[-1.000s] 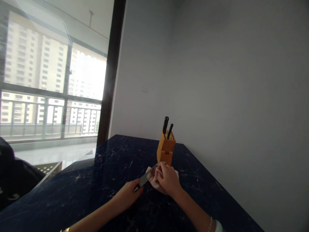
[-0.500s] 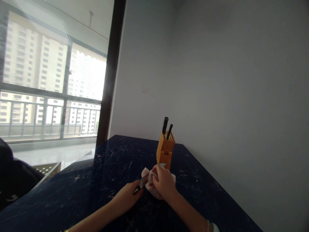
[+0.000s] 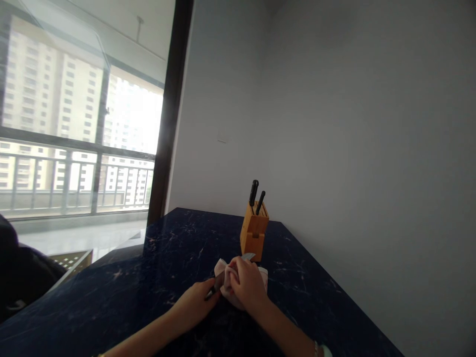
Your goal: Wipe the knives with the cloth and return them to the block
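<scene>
Left hand (image 3: 198, 298) pinches a knife (image 3: 219, 281); right hand (image 3: 251, 286) pinches a cloth (image 3: 228, 280) against the blade (image 3: 248, 256), with a wooden block (image 3: 253, 243) just past that hand.

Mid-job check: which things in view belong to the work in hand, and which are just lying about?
In the work:
knife, held by the left hand
pale cloth, held against the knife by the right hand

Apparently just there, untouched:
knife block, possibly related
two black-handled knives in the block
dark item at the left edge, unclear what
</scene>
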Available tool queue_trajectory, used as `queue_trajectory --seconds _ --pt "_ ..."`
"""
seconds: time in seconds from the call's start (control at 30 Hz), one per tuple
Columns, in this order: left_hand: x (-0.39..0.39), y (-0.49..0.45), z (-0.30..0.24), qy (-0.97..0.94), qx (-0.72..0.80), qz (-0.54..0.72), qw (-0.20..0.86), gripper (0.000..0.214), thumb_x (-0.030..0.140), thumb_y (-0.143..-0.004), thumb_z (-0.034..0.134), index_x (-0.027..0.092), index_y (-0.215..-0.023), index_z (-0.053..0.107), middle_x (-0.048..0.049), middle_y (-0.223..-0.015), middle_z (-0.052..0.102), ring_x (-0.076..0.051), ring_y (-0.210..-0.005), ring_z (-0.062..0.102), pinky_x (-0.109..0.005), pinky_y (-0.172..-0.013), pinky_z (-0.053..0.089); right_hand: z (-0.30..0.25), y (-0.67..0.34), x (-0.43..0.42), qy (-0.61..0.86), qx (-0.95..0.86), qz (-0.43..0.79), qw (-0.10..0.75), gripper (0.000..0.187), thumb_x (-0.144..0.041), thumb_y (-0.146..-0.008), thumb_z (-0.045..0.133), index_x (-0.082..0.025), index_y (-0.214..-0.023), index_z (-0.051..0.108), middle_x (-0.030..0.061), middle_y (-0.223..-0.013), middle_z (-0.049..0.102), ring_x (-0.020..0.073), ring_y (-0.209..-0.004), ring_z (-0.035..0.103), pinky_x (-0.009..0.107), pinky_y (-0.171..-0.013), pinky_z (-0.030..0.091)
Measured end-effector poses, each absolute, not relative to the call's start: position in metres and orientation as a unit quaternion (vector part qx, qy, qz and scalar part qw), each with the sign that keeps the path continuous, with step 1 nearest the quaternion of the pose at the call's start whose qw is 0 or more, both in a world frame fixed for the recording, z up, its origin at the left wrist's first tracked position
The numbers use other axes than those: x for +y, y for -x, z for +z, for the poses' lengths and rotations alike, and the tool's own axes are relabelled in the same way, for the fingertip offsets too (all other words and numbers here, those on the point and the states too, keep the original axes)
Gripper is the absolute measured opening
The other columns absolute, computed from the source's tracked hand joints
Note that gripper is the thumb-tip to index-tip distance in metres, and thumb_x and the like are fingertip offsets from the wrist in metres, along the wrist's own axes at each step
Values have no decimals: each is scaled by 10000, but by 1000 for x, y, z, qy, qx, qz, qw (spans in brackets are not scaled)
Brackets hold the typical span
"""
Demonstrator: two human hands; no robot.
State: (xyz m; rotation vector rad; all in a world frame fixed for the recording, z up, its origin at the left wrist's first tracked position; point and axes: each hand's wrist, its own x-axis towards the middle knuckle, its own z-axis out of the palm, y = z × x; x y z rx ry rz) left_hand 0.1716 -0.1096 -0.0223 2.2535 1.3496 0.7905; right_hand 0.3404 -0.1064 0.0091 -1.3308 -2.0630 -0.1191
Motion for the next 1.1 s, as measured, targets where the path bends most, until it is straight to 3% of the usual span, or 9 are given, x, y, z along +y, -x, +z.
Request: queue_trajectory --seconds 0.2,0.43,0.7,1.1 --pt "-112 -172 -19 -812 465 289 202 181 232 -800 432 214 -883 592 4 -872 681 -152 -785 615 -197 -684 404 7 -334 -112 424 -853 -31 303 161 -129 -761 449 -203 -897 495 14 -864 566 162 -823 493 253 -721 310" --pt "-111 -172 -21 -808 480 282 195 178 250 -810 425 207 -848 593 5 -802 677 -148 -727 617 -195 -629 399 15 -341 -107 489 -817 -46 302 132 -158 -813 395 -197 -888 497 26 -830 571 164 -796 518 258 -688 320" --pt "-113 -172 -18 -815 454 292 212 194 230 -792 443 211 -909 597 1 -901 679 -162 -814 612 -198 -702 404 11 -332 -115 404 -864 16 301 190 -112 -756 431 -210 -915 464 3 -865 577 136 -803 526 219 -691 331" --pt "-109 -171 -23 -804 497 269 186 159 240 -798 427 193 -776 577 11 -714 640 -132 -645 591 -188 -585 375 22 -378 -78 615 -727 -68 296 128 -222 -809 414 -238 -917 479 -1 -824 619 151 -784 573 234 -657 318"
